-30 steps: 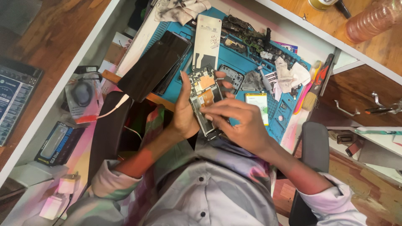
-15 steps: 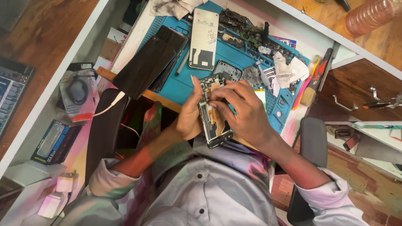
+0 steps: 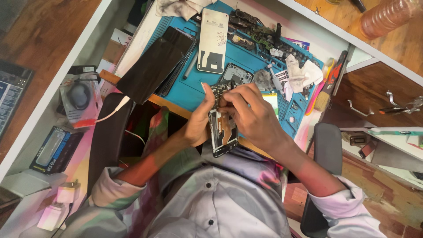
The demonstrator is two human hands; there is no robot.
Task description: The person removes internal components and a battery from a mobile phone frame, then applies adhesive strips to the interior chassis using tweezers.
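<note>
Desk: a white-topped work desk point(image 3: 132, 44) runs across the upper part of the head view, edged by brown wooden surfaces; the person sits at it in a pale grey buttoned shirt point(image 3: 207, 198) with sleeves rolled up.
Mat: a blue rubber repair mat point(image 3: 246, 57) lies on the desk, crowded with small parts; dark circuit pieces sit along its far edge.
Black panel: a large glossy black rectangular screen panel point(image 3: 154, 66) rests tilted over the mat's left edge, partly on the desk.
Back cover: a white rectangular phone back cover point(image 3: 213, 40) lies flat on the mat, just beside the black panel.
Opened phone: the opened black phone frame with exposed inner boards point(image 3: 222, 128) is held upright above the person's lap, in front of the desk's near edge, between both hands; its lower end is free.
Left hand: the left hand point(image 3: 198, 119) is closed round the frame's left side, thumb raised along its upper edge.
Right hand: the right hand point(image 3: 251, 114) covers the frame's upper right, fingers curled and pinched at the top of the boards; whether they hold a tool cannot be told.
Brush: a small wooden-handled brush point(image 3: 325, 94) lies at the mat's right edge, beside crumpled white tissue point(image 3: 304, 75).
</note>
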